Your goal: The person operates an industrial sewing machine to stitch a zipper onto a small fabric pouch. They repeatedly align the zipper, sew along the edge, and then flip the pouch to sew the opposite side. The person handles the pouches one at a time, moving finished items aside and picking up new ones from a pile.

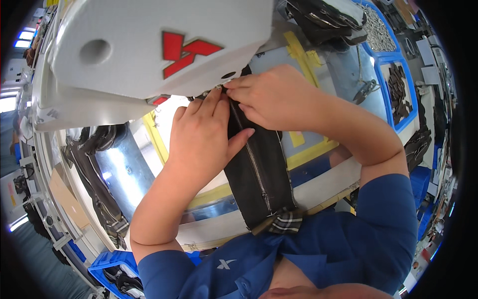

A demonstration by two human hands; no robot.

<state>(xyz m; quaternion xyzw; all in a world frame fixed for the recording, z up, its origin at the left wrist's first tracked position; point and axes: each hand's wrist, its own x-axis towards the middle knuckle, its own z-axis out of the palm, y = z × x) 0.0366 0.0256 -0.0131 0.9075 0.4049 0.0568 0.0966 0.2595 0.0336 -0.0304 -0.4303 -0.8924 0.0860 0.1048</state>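
Observation:
A long black fabric piece with a silver metal zipper (255, 164) down its middle runs from under the head of a white sewing machine (124, 45) toward my chest. My left hand (199, 134) lies over its left side, thumb spread away and fingers stretched forward, fingertips close to the machine's head. From the right, my right hand (274, 97) pinches the piece near its far end, fingertips close together by the left ones. The machine's head hides the needle area. At the near end hangs a bit of plaid cloth (286, 222).
Black zippered pieces (94, 174) are stacked at the left, and more dark pieces (323, 20) lie at the far right. Blue trays hold silver metal parts (377, 32) and dark strips (397, 92). Thread snips (366, 91) lie nearby. Yellow tape (313, 154) marks the table.

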